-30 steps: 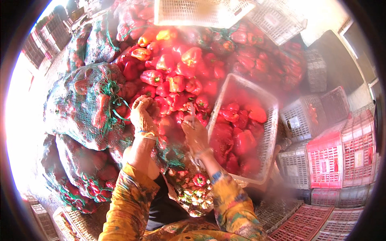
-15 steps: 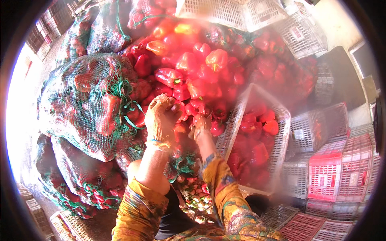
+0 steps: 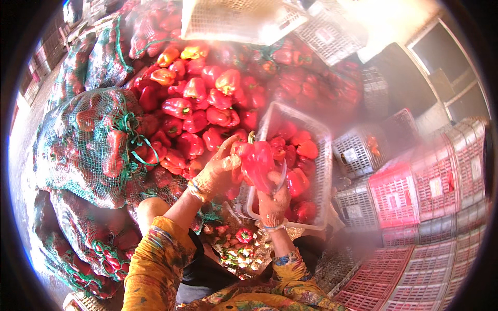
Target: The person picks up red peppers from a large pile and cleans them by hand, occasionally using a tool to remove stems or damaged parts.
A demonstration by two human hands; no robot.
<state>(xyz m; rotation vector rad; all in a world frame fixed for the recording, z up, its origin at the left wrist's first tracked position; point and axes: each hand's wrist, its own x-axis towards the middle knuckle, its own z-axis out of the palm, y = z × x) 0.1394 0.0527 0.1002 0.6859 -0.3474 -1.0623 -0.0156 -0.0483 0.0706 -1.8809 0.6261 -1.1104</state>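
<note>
A large red bell pepper (image 3: 257,163) with a green stem is held up between my two hands, over the near left edge of a white plastic crate (image 3: 326,171). My left hand (image 3: 213,177), in a stained glove, grips its left side with thumb and fingers. My right hand (image 3: 274,205), gloved too, is closed around a small knife (image 3: 284,173); its blade sticks up along the pepper's right side, and the handle is hidden. That hand's thumb presses on the pepper's lower part. More red peppers (image 3: 298,182) lie inside the crate.
A heap of red peppers (image 3: 194,122) spreads ahead. Full green mesh sacks (image 3: 78,145) are piled on the left. Stacked crates (image 3: 394,194) stand on the right, others (image 3: 233,23) at the far side. Pepper scraps (image 3: 244,256) litter the floor between my legs.
Both hands have come up from the heap and moved right, toward the crate, with a pepper between them. The knife blade now shows. The view has turned to the right.
</note>
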